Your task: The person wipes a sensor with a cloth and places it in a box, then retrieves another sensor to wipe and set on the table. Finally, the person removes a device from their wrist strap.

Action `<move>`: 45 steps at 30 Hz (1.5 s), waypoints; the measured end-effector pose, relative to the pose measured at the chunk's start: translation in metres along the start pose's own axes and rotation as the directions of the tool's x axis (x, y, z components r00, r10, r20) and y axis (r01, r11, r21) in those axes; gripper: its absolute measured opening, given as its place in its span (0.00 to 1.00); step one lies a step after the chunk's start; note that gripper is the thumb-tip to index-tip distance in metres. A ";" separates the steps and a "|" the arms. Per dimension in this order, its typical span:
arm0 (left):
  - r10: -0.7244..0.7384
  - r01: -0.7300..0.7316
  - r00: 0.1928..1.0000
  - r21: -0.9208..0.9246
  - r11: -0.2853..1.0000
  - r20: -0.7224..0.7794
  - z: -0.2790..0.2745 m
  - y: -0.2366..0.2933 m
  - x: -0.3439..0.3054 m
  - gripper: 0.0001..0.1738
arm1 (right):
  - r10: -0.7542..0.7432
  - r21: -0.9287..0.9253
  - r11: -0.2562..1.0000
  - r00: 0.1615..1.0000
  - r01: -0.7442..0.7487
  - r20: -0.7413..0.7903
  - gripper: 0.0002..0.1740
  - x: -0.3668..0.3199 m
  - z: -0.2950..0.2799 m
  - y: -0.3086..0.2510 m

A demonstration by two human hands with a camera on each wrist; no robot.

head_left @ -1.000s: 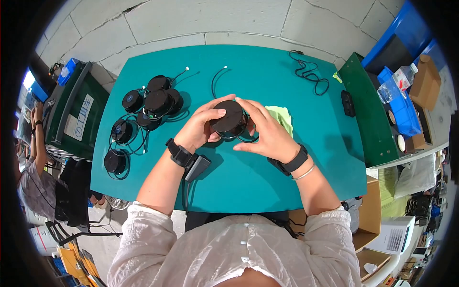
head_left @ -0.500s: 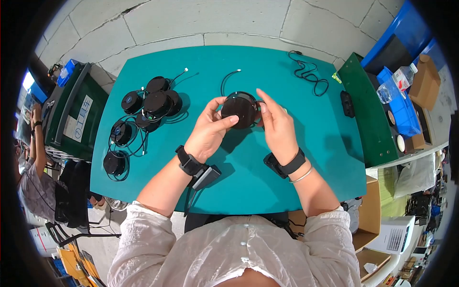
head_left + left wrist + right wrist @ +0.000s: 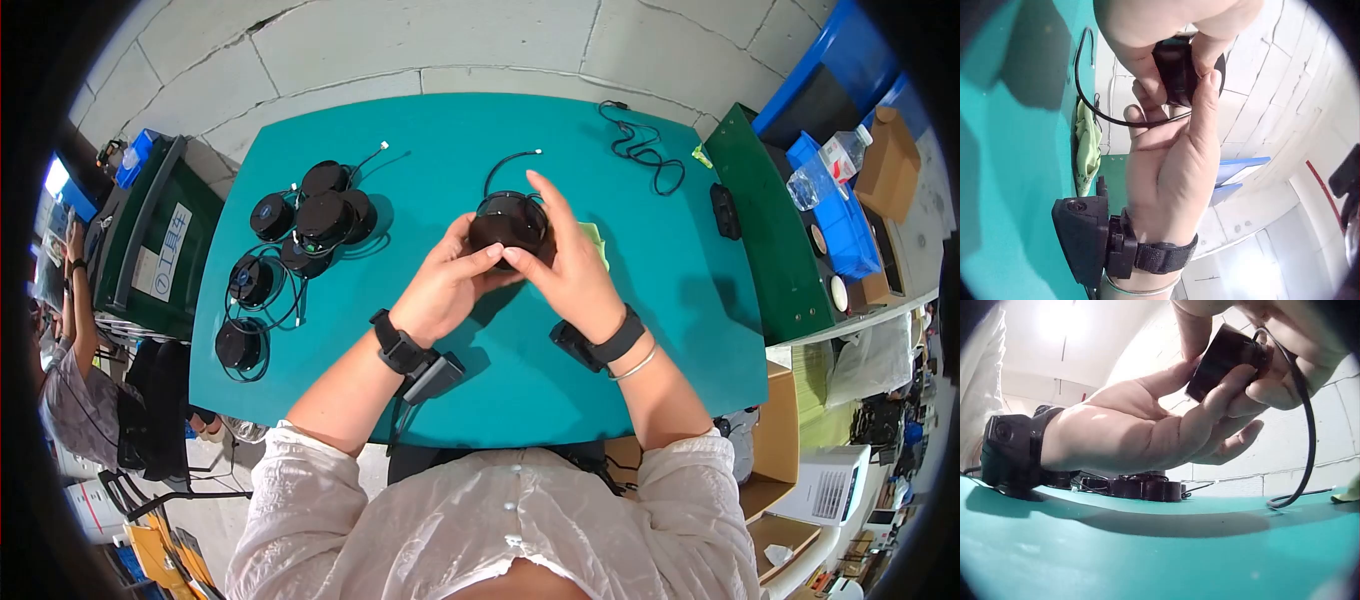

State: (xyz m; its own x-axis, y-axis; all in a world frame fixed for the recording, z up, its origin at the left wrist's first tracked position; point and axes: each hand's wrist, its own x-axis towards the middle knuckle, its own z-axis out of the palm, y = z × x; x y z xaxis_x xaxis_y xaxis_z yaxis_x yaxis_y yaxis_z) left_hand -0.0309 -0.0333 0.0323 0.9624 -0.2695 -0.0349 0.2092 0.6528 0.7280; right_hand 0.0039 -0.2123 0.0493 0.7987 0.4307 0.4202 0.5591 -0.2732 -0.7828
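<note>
Both hands hold a black round device (image 3: 508,222) with a glossy, puck-shaped body above the table. My left hand (image 3: 437,283) grips its left side, thumb on the face and fingers beneath it. From the right, my right hand (image 3: 580,275) pinches it, thumb tip beside the left thumb and index finger raised along the far edge. A thin black cable (image 3: 1307,425) leaves the device, loops down in the right wrist view and ends in a small white connector (image 3: 538,152). In the left wrist view, the device's dark side (image 3: 1175,72) shows between the fingers.
Several similar black devices (image 3: 322,220) with cables cluster on the left of the green table (image 3: 500,390). A light green cloth (image 3: 596,243) lies behind the right hand. A black cable (image 3: 640,150) is at the back right, near a small black object (image 3: 726,211).
The device has moved to the right and its face has been tilted. The right hand came away from its side, then closed back on it with the thumb on the face.
</note>
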 end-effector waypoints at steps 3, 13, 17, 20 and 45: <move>0.094 -0.090 0.995 0.439 0.894 0.013 -0.008 0.012 0.004 0.37 | -0.127 -0.138 0.981 0.989 0.137 0.079 0.47 0.002 -0.015 -0.002; 0.221 -0.233 0.970 0.621 0.749 0.098 -0.010 0.021 0.000 0.35 | -0.079 -0.266 0.956 0.980 0.126 0.183 0.45 -0.002 -0.004 -0.017; 0.245 -0.223 0.970 0.454 0.863 0.012 -0.012 0.018 0.003 0.29 | -0.042 -0.277 0.959 0.995 0.067 0.095 0.36 -0.001 -0.001 -0.011; 0.214 -0.177 0.975 0.352 0.919 -0.068 -0.006 0.013 0.000 0.26 | -0.150 -0.270 0.951 0.988 0.151 0.024 0.31 -0.001 0.003 -0.005; 0.174 -0.175 0.984 -0.028 0.984 -0.049 -0.001 0.000 0.001 0.22 | -0.057 -0.192 0.979 0.998 0.064 0.039 0.37 -0.003 0.001 -0.020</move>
State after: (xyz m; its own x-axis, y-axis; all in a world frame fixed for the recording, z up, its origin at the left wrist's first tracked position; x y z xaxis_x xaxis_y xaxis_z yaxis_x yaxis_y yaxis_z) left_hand -0.0295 -0.0325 0.0316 0.9914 -0.1169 0.0584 0.0423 0.7096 0.7033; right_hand -0.0100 -0.2068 0.0632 0.7561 0.4787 0.4462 0.6411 -0.4052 -0.6517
